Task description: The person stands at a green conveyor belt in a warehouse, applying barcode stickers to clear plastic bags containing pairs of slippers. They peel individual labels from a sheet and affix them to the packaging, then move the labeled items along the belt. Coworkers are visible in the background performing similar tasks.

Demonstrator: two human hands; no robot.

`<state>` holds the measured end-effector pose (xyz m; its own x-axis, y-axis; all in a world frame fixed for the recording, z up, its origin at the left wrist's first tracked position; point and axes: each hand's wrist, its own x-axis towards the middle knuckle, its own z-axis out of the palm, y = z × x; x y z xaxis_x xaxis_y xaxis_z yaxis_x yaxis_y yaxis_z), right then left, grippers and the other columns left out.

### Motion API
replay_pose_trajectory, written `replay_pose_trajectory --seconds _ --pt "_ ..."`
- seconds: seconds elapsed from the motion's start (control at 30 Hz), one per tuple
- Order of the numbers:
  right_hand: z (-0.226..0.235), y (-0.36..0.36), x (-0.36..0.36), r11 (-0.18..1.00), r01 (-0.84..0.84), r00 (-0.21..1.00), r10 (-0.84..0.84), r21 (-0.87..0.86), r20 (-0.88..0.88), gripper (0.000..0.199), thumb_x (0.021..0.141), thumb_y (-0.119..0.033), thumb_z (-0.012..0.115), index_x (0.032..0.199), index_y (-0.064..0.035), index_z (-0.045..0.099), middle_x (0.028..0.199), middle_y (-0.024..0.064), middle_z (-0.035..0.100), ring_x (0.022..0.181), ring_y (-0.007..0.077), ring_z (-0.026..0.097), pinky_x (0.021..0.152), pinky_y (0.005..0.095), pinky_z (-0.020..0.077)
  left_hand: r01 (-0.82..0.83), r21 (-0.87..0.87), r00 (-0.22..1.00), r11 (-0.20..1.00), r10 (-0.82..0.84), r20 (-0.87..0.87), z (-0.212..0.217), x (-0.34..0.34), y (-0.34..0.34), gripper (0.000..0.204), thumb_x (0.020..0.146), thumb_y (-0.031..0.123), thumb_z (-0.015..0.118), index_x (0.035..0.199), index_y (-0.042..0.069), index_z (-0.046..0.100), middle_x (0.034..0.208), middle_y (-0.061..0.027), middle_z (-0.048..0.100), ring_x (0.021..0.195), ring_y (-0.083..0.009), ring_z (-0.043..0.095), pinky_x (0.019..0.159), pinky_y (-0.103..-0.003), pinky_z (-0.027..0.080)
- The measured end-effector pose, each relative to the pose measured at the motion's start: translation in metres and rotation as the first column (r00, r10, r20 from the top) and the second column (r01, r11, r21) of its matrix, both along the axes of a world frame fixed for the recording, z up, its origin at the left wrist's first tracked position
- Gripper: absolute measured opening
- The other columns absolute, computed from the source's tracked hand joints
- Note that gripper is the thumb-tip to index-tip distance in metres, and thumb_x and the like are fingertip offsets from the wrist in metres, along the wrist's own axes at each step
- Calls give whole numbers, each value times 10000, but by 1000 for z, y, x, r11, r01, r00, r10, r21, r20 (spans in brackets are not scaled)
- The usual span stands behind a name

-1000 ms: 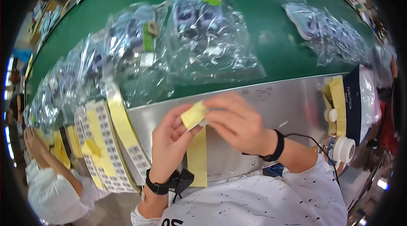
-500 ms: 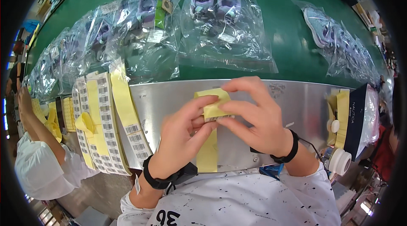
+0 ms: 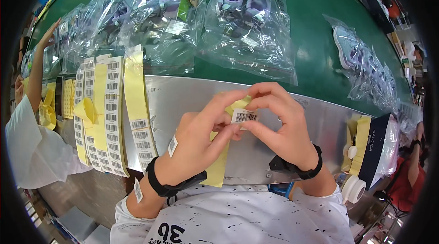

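Observation:
In front of me, my left hand [image 3: 196,141] and my right hand [image 3: 286,129] meet with fingertips close together. Between them is a small white barcode label [image 3: 245,116], its printed face showing. My right thumb and finger pinch the label at its right side. The fingers of my left hand are closed on a yellow backing strip [image 3: 218,167], which hangs below the hand; part of it curls up behind the label. One white label [image 3: 172,145] is stuck to the back of my left hand, another label [image 3: 138,191] to that forearm.
Long sheets of barcode labels [image 3: 113,120] lie at the left of the metal ledge [image 3: 176,93]. Bagged shoes [image 3: 249,24] stand on the green table [image 3: 311,56], more bagged shoes [image 3: 363,58] at right. A dark box [image 3: 374,150] and white bottle [image 3: 353,189] sit right. Other people work on both sides.
The barcode label, earlier at the folded edge of the yellow strip, now stands out between my fingertips. At the left, another person's arm has reached up toward the bagged shoes. The view has shifted slightly.

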<state>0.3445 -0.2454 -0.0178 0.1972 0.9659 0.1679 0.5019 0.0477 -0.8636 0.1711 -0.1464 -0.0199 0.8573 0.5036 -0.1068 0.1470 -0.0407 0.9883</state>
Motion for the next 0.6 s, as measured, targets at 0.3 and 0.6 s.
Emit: replay_pose_trajectory --seconds 0.3,0.6 --pt "3 4 5 991 -111 983 98 -76 -155 102 770 -42 702 840 -1 640 992 108 609 884 227 600 778 317 468 36 -201 999 979 -34 11 6 -4 4 535 891 -44 557 1388 13 366 803 -86 675 803 -156 684 752 -266 523" --pt "2 0 -7 991 28 1000 -27 134 -8 156 698 41 723 832 -22 673 931 95 614 807 219 598 688 293 483 -130 -360 982 924 169 80 2 -6 6 411 918 -26 533 1308 -10 403 918 -108 655 845 -143 651 772 -250 519"
